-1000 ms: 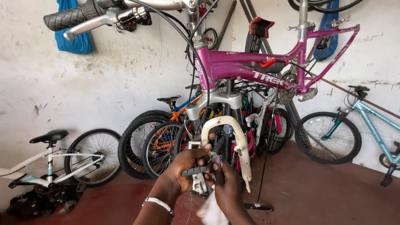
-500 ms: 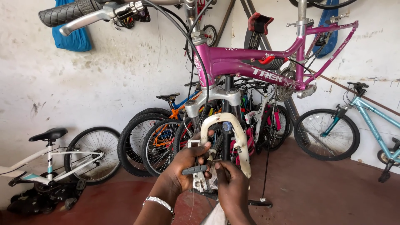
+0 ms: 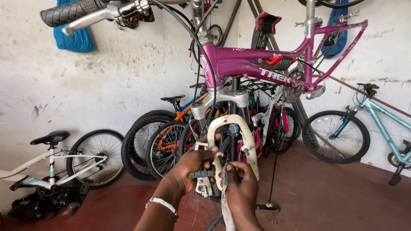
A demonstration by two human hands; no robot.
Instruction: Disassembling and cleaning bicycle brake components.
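A stained white wall (image 3: 107, 85) stands far; bicycles (image 3: 162, 141) lean against it on a red-brown floor (image 3: 325, 192).

The bike frame (image 3: 265, 64) hangs raised at twelve o'clock, its handlebar grip (image 3: 68, 13) reaching out to eleven o'clock. Below the frame, the fork arch (image 3: 233, 128) sits at the centre, with the left hand (image 3: 192, 169) on the brake arm (image 3: 201, 175) at its seven o'clock side and the right hand (image 3: 242, 186) just beside it at five o'clock. Behind the fork, a cluster of bikes (image 3: 171, 141) leans against the wall (image 3: 107, 85). A small bike (image 3: 55, 167) stands on the floor at nine o'clock; another bike (image 3: 368, 128) stands at three o'clock
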